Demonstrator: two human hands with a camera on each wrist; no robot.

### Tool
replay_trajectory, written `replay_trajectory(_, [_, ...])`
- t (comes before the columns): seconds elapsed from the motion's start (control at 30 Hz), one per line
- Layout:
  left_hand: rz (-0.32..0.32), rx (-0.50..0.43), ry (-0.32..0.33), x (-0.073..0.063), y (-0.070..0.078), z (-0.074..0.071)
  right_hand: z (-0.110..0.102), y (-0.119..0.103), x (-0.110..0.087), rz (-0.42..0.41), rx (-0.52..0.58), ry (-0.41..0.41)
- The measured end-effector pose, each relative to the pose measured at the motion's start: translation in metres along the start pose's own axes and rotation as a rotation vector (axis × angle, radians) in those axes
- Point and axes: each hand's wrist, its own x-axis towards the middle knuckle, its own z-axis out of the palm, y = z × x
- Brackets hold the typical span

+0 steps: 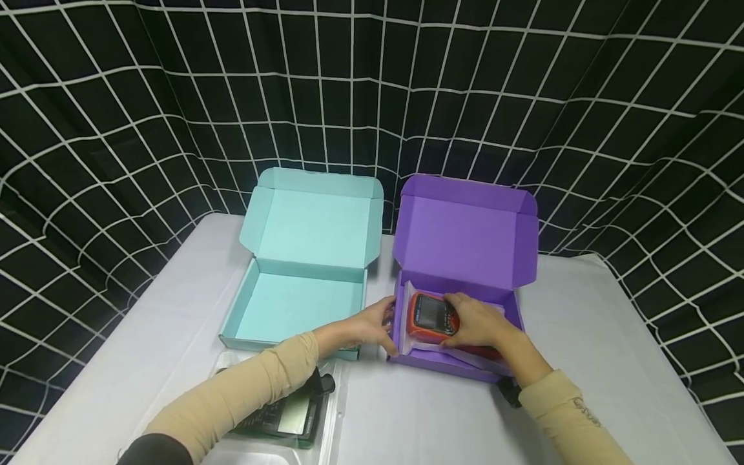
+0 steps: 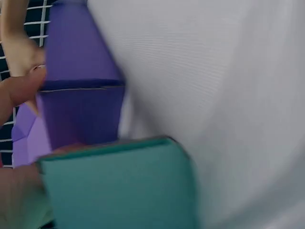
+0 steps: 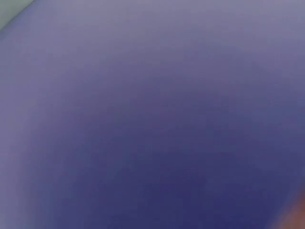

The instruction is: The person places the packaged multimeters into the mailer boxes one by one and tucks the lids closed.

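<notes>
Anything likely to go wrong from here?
The red meter that the right hand grips might snag the white liner beside it in the purple box. The left sleeve crosses above the green meter, so drawing back could bump it. The teal box stands close to the left hand and may get nudged.

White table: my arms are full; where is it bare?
Right of the purple box, toward the gridded curtain; left of the teal box; front middle, between plastic tray and right sleeve. Crowded: inside the purple box, where the right hand grips the red meter.
</notes>
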Motion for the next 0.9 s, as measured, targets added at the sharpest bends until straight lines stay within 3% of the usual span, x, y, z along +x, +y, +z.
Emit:
replay_trajectory(0.13, [-0.077, -0.045, -0.014, 0.0, 0.01, -0.007, -0.007, -0.002, -0.004, 0.007, 0.059, -0.05])
replay_trajectory(0.23, [-0.144, -0.092, 0.043, 0.003, 0.022, -0.014, -0.021, 0.0, -0.008, 0.052, 0.16, 0.004])
replay_trajectory(0.3, [-0.16, -0.151, 0.098, 0.009, 0.031, -0.019, -0.033, 0.003, -0.012, 0.112, 0.228, 0.139])
replay_trajectory(0.4, [-0.134, -0.259, 0.155, 0.019, 0.045, -0.026, -0.049, 0.01, -0.014, 0.251, 0.293, 0.476])
replay_trajectory(0.47, [-0.107, -0.342, 0.174, 0.027, 0.053, -0.03, -0.058, 0.017, -0.014, 0.39, 0.364, 0.675])
replay_trajectory(0.53, [-0.096, -0.403, 0.202, 0.033, 0.061, -0.033, -0.066, 0.025, -0.015, 0.523, 0.461, 0.775])
replay_trajectory(0.6, [-0.091, -0.453, 0.236, 0.038, 0.065, -0.035, -0.071, 0.034, -0.015, 0.638, 0.562, 0.766])
replay_trajectory(0.67, [-0.08, -0.474, 0.26, 0.043, 0.068, -0.036, -0.074, 0.043, -0.016, 0.708, 0.69, 0.655])
replay_trajectory(0.8, [-0.031, -0.472, 0.27, 0.05, 0.069, -0.037, -0.069, 0.056, -0.019, 0.703, 0.946, 0.46])
replay_trajectory(0.9, [0.029, -0.466, 0.244, 0.053, 0.068, -0.037, -0.065, 0.06, -0.023, 0.643, 1.082, 0.4])
